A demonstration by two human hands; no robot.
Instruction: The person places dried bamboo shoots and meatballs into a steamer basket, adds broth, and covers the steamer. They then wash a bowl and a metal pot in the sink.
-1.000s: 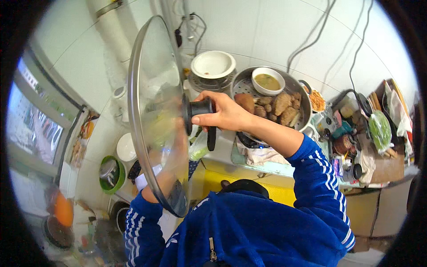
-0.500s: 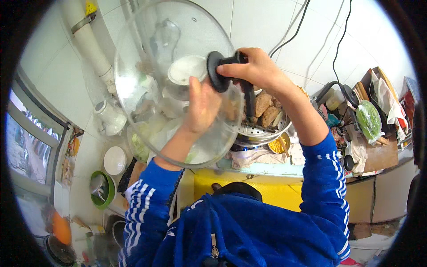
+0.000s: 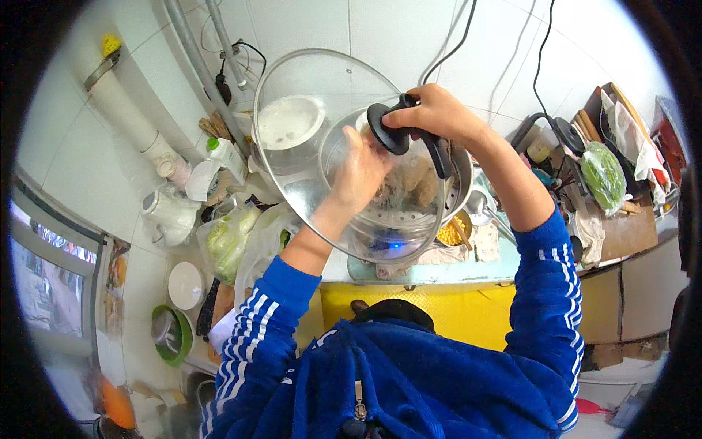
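My right hand (image 3: 442,115) is closed around the black handle of a large round glass lid (image 3: 296,192), which is tilted over the stove area. Close to the handle's base is my left hand (image 3: 358,168), blurred, thumb raised and fingers stretched out; it grips nothing that I can see. Whether its fingers touch the glass is unclear. Through the lid shows a metal steamer pot (image 3: 461,183) with brown chunks of food (image 3: 423,192) on its perforated tray.
Right of the pot stand a bowl of yellow kernels (image 3: 452,233) and a metal ladle (image 3: 482,205). Bagged cabbage (image 3: 227,241), a white jug (image 3: 168,216) and a green basin (image 3: 179,344) are on the left. Wrapped greens (image 3: 604,186) lie far right. A black cable (image 3: 453,47) hangs along the wall.
The lid has moved right and down, over the steamer pot, with my right hand still on its handle. My left hand has shifted right alongside it.
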